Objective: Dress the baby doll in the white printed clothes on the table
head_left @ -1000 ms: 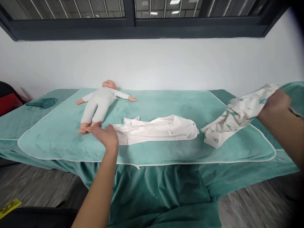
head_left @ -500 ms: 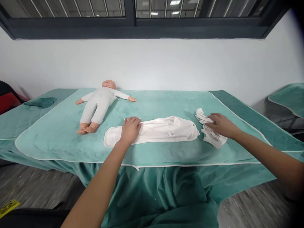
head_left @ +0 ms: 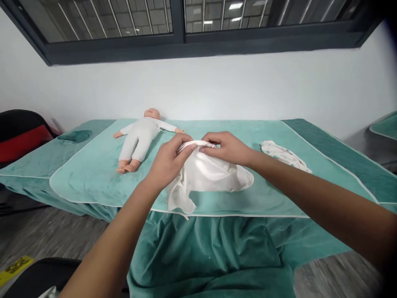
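Head view, hands pinching creased, drooping cloth

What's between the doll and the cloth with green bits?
In the head view, the left hand and right hand are between the doll and the patterned cloth, holding a white cloth over the green mat.

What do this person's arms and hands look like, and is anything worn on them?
The left hand and right hand are bare: no gloves, rings or markings visible. The left forearm and right forearm show no sleeves, watch or bracelet.
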Demonstrator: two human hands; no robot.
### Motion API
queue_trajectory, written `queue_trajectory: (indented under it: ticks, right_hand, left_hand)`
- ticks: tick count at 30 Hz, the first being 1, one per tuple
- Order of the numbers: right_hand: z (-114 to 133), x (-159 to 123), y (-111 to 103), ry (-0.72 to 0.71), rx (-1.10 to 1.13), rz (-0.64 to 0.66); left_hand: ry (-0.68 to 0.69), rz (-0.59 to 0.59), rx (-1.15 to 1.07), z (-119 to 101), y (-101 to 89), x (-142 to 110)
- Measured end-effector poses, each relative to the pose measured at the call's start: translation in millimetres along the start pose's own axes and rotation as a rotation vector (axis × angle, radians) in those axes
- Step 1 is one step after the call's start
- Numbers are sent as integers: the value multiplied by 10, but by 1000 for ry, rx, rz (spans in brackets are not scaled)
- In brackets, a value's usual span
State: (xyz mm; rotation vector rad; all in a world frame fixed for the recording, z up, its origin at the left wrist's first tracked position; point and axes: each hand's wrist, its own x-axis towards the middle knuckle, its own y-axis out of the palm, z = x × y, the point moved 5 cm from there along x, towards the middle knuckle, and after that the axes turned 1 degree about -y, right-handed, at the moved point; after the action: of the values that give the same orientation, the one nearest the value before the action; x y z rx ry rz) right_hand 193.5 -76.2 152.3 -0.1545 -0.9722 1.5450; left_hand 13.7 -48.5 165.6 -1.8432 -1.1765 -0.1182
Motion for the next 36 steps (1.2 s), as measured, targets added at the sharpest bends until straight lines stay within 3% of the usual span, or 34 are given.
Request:
queue_trajectory:
  ticks: [6,11,18,22,25,31,34,36]
  right_hand:
    - [9,-21,-433,38,-368,-313]
    - [-220,-193,-540,95,-740,-256]
    - [-480,-428,-760,270,-836,-319]
    - [-498,-488,-913,280,-938,-376]
    - [-617,-512,-959,286,-846,-414]
    - [-1007,-621,-895,440,-262,-515]
    - [-1016,-720,-955,469,-223,-585]
    - [-967,-765,-1034,472,-276,-582]
  left_hand:
    - [-18,16,549,53,-149,28]
    - [-81,-121,734,111,-233,104]
    - [-161,-319,516,284,-405,97]
    - [-209,-418,248,416,-462,65]
    - [-259,-451,90,502,-441,54]
    - [-325,-374,53,525,-348,57]
    - [-441,-287,-68,603,-365,57]
    - [-555,-151,-222,701,-352,67]
